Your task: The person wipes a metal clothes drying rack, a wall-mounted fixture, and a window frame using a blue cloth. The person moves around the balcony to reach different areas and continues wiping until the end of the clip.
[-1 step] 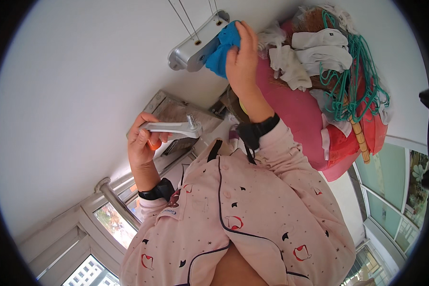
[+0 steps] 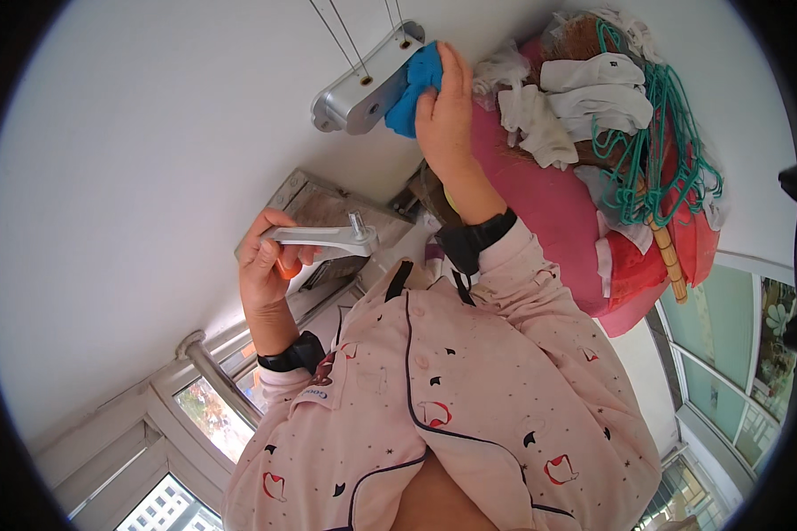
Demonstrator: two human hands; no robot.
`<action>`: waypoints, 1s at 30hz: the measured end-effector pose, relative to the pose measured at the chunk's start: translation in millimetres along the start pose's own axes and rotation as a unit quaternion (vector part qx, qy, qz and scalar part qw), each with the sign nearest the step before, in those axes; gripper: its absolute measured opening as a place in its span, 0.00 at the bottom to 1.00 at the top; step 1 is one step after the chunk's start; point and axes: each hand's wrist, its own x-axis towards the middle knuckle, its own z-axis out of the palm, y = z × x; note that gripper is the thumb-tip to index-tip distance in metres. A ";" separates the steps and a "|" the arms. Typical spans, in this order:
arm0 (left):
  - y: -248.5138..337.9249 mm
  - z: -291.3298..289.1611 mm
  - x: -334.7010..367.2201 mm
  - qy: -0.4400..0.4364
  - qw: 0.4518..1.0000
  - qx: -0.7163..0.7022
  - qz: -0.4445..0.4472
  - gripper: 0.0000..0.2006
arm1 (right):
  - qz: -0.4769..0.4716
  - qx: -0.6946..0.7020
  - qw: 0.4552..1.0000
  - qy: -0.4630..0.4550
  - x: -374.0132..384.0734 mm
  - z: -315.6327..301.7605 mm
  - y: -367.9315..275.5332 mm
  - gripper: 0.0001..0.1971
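My left hand (image 2: 264,258) is closed around a grey metal crank handle (image 2: 323,236). Its short metal peg points up at the right end, and an orange part shows under my fingers. Higher up, my right hand (image 2: 447,111) presses a bunched blue cloth (image 2: 414,93) against the right side of a silver winch housing (image 2: 350,97) fixed to the white wall. Thin wires rise from holes in the housing, and a round socket shows on its face, left of the cloth. The crank is apart from the housing.
Right of my right hand, a pink bundle (image 2: 549,212) carries white gloves (image 2: 598,97), several green hangers (image 2: 660,150) and a bamboo-like handle (image 2: 669,261). A worn wooden board (image 2: 328,208) sits behind the crank. Windows (image 2: 173,504) line the lower left, beside a metal rail (image 2: 221,380).
My right hand and the blue cloth have shifted slightly along the housing, uncovering the round socket on its face. My left hand holds the crank in nearly the same place.
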 end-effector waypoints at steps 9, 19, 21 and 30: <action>-19.2 29.1 13.5 -0.024 0.997 -0.063 -0.022 0.23 | 0.004 0.019 0.995 -0.098 4.5 -14.9 14.0 0.29; -90.0 110.3 71.5 -0.046 0.878 -0.453 -0.149 0.15 | 0.219 0.006 0.909 -0.354 -25.7 -147.0 17.5 0.19; -105.0 126.5 84.2 -0.021 0.859 -0.487 -0.153 0.14 | 0.236 -0.010 0.911 -0.337 -26.6 -181.1 15.1 0.20; -146.9 158.4 105.4 0.022 0.841 -0.534 -0.089 0.13 | 0.306 0.003 0.907 -0.289 -32.3 -264.0 12.9 0.22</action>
